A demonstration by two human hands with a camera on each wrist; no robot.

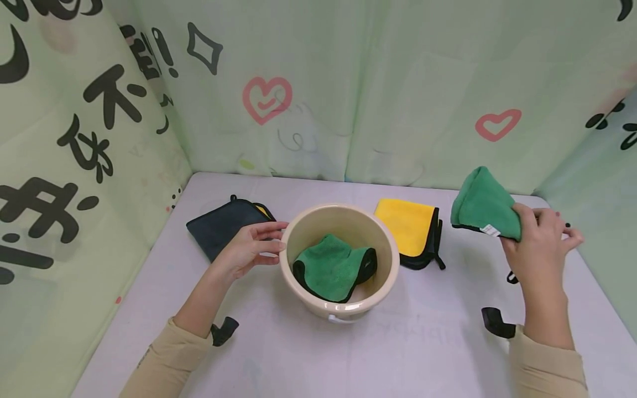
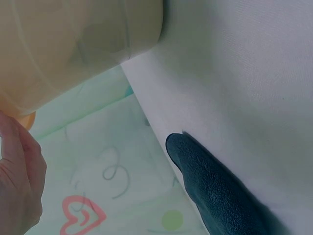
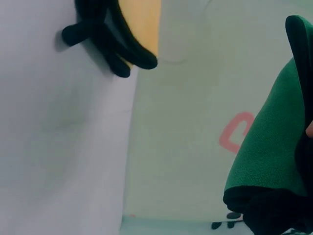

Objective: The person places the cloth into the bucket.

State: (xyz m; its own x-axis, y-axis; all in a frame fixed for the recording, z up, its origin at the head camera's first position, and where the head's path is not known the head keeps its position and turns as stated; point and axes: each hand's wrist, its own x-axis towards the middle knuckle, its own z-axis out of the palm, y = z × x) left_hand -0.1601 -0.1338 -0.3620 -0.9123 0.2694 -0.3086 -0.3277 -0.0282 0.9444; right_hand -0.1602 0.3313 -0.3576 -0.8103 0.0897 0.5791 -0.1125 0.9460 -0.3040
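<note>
A cream bucket (image 1: 388,282) stands mid-table with a black-edged green cloth (image 1: 330,271) lying crumpled inside. My left hand (image 1: 251,249) touches the left side of its rim with fairly straight fingers; the left wrist view shows that hand (image 2: 19,181) beside the bucket wall (image 2: 83,44). On the right, my right hand (image 1: 539,249) grips a second green cloth (image 1: 485,204), folded, with black edging and a white tag. It is held up above the table. In the right wrist view the same cloth (image 3: 269,142) hides nearly all of the hand.
A folded dark navy cloth (image 1: 224,224) lies left of the bucket, behind my left hand. Right of the bucket lies a folded yellow cloth (image 1: 405,226) with black edging. A small black loop (image 1: 512,277) shows beside my right wrist. Printed curtains (image 1: 318,110) enclose the white table (image 1: 398,354).
</note>
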